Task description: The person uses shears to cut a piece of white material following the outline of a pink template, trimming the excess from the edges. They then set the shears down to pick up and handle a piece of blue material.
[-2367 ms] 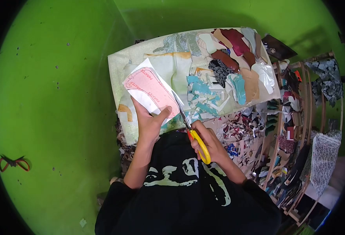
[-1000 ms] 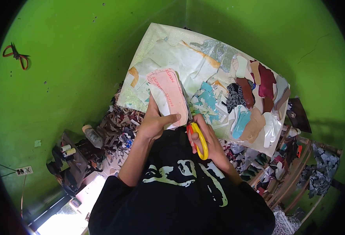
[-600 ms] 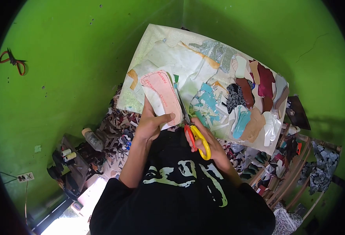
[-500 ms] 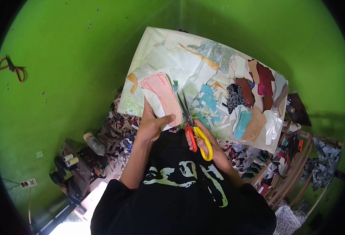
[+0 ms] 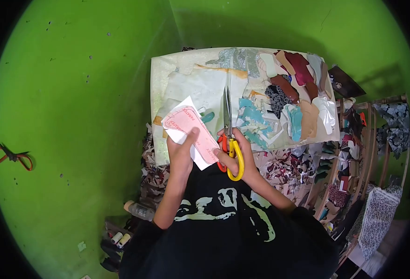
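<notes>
My left hand (image 5: pixel 180 151) is closed on a pink insole-shaped piece (image 5: pixel 186 120) printed "PARATEX" in red, the thumb pressed across its middle. Behind the piece lies a white sheet (image 5: pixel 206 161), whose edges stick out around it. In my right hand (image 5: pixel 243 158) is a pair of scissors (image 5: pixel 227 114) with one red and one yellow handle. The blades point away from me and lie together. My right thumb reaches the lower right end of the pink piece. Part of the right fingers is hidden behind the handles.
A pale work board (image 5: pixel 160 69) carries turquoise scraps (image 5: pixel 251 116), a brown cut piece (image 5: pixel 284 88) and a maroon piece (image 5: pixel 300 67). Scrap heaps (image 5: pixel 286 174) cover the floor beneath. A wooden rack (image 5: pixel 372 139) stands right. Red-handled scissors (image 5: pixel 13 156) hang on the green wall.
The scissor blades have come together and now point straighter ahead. The pink piece and sheet have tilted, and my right thumb has come onto their lower end. The head view has turned.
</notes>
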